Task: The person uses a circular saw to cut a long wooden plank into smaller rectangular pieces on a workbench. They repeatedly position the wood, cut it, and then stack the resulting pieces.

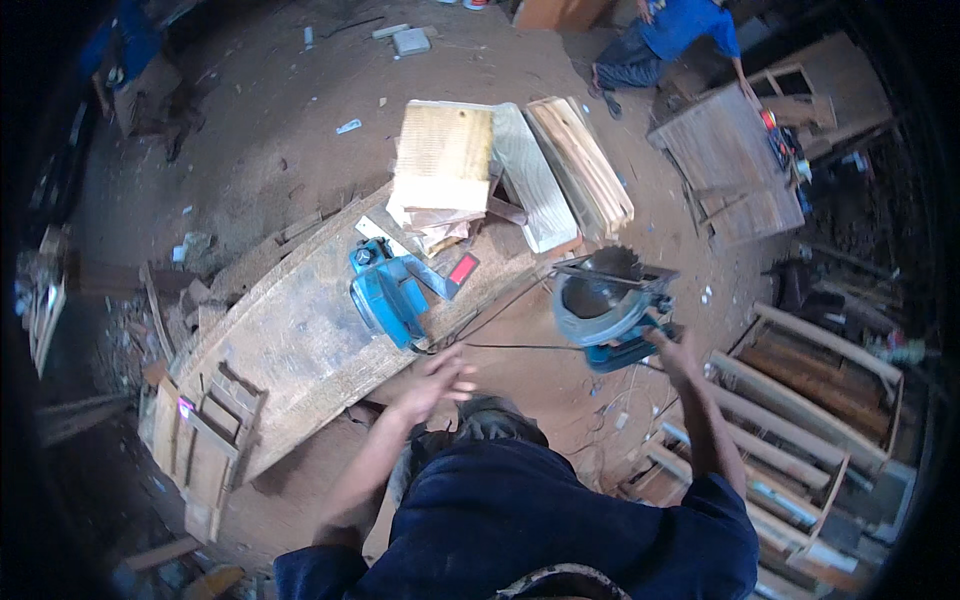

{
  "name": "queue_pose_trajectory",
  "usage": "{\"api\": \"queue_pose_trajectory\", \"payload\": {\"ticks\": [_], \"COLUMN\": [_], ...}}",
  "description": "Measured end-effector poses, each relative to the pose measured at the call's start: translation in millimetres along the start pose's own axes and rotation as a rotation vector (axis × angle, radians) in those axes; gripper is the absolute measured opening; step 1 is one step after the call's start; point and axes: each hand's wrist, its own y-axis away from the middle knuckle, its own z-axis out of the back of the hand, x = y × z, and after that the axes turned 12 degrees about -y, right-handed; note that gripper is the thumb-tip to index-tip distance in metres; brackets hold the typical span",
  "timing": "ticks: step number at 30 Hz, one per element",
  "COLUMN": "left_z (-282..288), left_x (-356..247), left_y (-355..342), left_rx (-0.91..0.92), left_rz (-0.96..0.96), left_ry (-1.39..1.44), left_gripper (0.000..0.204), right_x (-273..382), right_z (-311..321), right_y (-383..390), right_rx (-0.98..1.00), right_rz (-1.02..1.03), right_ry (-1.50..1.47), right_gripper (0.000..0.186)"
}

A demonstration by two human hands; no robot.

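Observation:
My right hand [672,347] grips the rear handle of a teal circular saw [598,310], held in the air off the bench's right edge. The saw's round dark blade and metal base face away from me. My left hand [437,384] is free, its fingers apart, just off the bench's near edge. Beyond it on the workbench [290,345] sits a teal electric hand planer [388,296]. Beside the planer lies a metal square [428,277] with a red patch on its dark stock. A black cord [515,346] runs from near the planer toward the saw.
Stacked boards [443,160], a pale plank [535,180] and a bundle of planks [580,165] stand at the bench's far end. A small wooden frame [215,435] rests at its left end. Slatted frames [790,420] lie at right. A person [680,35] works far right.

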Motion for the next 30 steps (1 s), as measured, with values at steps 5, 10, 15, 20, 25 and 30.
{"api": "queue_pose_trajectory", "payload": {"ticks": [5,10,15,20,25,30], "left_z": [80,115,81,14,-32,-21], "left_x": [94,183,260,366,377,332], "left_y": [60,102,152,176,166,174], "left_rx": [-0.493,-1.037,-1.293,-1.279,-1.339,-1.255], "left_rz": [-0.077,-0.064,0.089,0.221,0.256,-0.063], "left_ry": [0.274,0.155,0.399,0.62,0.69,0.669], "left_gripper": [0.056,0.05,0.053,0.053,0.048,0.037], "right_x": [71,176,212,200,200,193], "right_z": [58,2,-48,-79,-82,-82], "right_y": [-106,-201,-313,-365,-350,-319], "right_rx": [0.047,0.206,0.373,0.348,0.306,-0.061], "right_rz": [0.53,0.743,0.938,0.538,0.838,0.86], "right_ry": [0.282,0.439,0.616,0.743,0.971,1.017], "right_gripper": [0.027,0.029,0.034,0.041,0.044,0.048]}}
